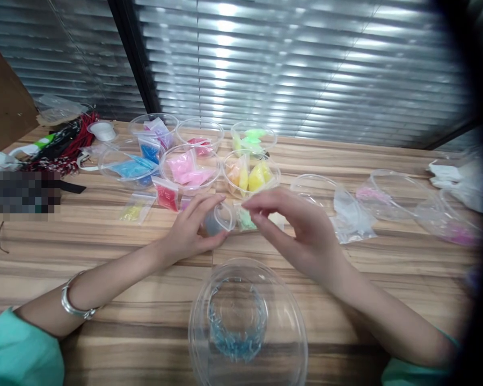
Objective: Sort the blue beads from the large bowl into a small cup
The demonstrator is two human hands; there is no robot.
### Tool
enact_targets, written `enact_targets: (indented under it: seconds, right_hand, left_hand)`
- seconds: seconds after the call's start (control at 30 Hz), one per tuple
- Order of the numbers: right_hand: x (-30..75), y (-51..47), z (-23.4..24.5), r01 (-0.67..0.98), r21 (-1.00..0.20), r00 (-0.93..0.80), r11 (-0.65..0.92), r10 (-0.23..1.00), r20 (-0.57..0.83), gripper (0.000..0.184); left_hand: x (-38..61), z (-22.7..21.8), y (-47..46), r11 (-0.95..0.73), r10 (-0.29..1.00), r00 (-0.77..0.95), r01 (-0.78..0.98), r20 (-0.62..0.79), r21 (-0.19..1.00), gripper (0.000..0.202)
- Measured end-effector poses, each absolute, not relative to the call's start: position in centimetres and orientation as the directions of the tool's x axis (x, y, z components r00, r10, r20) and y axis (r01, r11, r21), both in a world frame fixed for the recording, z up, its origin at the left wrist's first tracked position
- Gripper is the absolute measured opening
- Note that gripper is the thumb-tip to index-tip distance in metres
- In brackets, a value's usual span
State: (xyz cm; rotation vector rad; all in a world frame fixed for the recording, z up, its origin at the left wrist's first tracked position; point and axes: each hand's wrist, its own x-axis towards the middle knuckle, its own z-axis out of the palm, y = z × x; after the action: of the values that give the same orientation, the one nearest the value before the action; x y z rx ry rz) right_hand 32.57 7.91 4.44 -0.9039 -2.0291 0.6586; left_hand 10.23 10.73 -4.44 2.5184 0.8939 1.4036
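My left hand (pixel 193 228) grips a small clear plastic bag (pixel 219 219) with grey-blue beads inside, holding it just above the wooden table (pixel 104 257). My right hand (pixel 295 228) meets it from the right, fingertips pinching the bag's open top edge. A small green bead packet (pixel 246 220) lies on the table right behind my fingers. Close to me stands a clear plastic bowl (pixel 247 321) with a ring of blue beads at its bottom.
Several clear bowls hold coloured bead packets behind my hands: blue (pixel 131 167), pink (pixel 189 169), yellow-orange (pixel 250 174), green (pixel 253 138). Loose packets (pixel 167 194) lie beside them. Empty bowls and a clear bag (pixel 352 217) sit right. Red and black cords (pixel 70 140) lie far left.
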Motion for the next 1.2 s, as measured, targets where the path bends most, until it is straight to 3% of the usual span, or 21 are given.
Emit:
enact_targets:
  seconds: [0.1,0.2,0.3,0.4,0.57,1.2]
  right_hand:
    - [32.3,5.3,5.5,0.359,-0.566,-0.746,0.743,0.592,0.305,0.025]
    - [31.4,3.1,4.8,0.264,-0.287,-0.948,0.921,0.302,0.097,0.028]
    - [30.7,2.3,3.6,0.260,-0.119,-0.964,0.958,0.265,0.033,0.029]
    - [30.5,2.2,2.5,0.262,-0.026,-0.964,0.965,0.263,0.047,0.025]
    - [30.6,2.3,1.1,0.246,-0.017,-0.968,0.969,0.246,0.045,0.021]
    - [30.9,2.1,1.6,0.202,-0.024,-0.979,0.979,0.202,0.026,0.014]
  left_hand:
    - [10.3,-4.4,10.7,-0.842,0.521,0.439,0.402,0.732,0.359,0.069]
    - [10.3,-4.4,10.4,-0.865,0.487,0.489,0.386,0.724,0.320,0.070]
    - [10.3,-4.4,10.2,-0.890,0.446,0.549,0.358,0.707,0.283,0.068]
    - [10.3,-4.4,9.9,-0.894,0.443,0.583,0.344,0.682,0.287,0.067]
    - [10.2,-4.9,9.9,-0.899,0.439,0.606,0.293,0.664,0.326,0.064]
    - [10.2,-4.6,10.3,-0.914,0.404,0.603,0.295,0.688,0.279,0.060]
